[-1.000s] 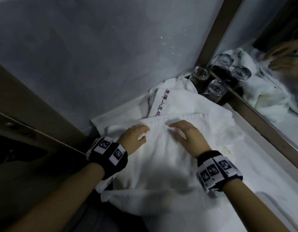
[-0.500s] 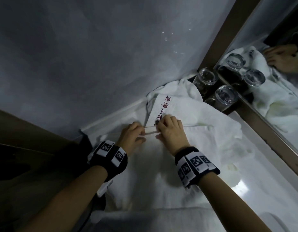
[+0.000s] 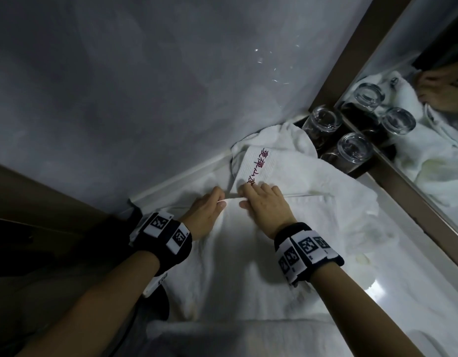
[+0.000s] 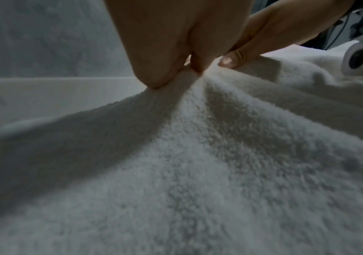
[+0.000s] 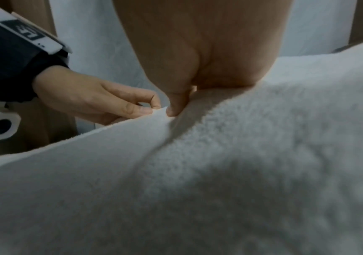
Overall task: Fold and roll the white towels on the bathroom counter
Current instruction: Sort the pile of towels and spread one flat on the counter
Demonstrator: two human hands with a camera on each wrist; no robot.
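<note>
Grey wall (image 3: 119, 86) and a mirror (image 3: 428, 124) enclose the corner of a white counter (image 3: 402, 253); two glasses (image 3: 351, 148) stand in that corner.

**Location.** The towel (image 3: 248, 253) lies spread on the counter in front of the person, its near part draping toward the counter's front edge. A second towel (image 3: 287, 171), with red embroidered characters, lies crumpled beyond it, touching the glasses.

**Grip state.** The left hand (image 3: 206, 215) pinches the far edge of the towel between thumb and forefinger; the left wrist view shows the pile gathered into a peak at the fingertips. The right hand (image 3: 265, 204) sits just beside it on the same edge, thumb (image 5: 176, 105) pressed on top, fingers curled over the hem. Both hands hold cloth.

**Step in hand.** By judgement, this is the start of a fold or roll: the far edge is gripped but not yet turned over.

**Next move.** It likely calls for bringing the edge toward the body, with both hands level so the hem stays straight.

**Appearance.** The towel is white, thick terry. A flat woven band runs along the gripped edge. Shallow creases radiate from the pinch.
</note>
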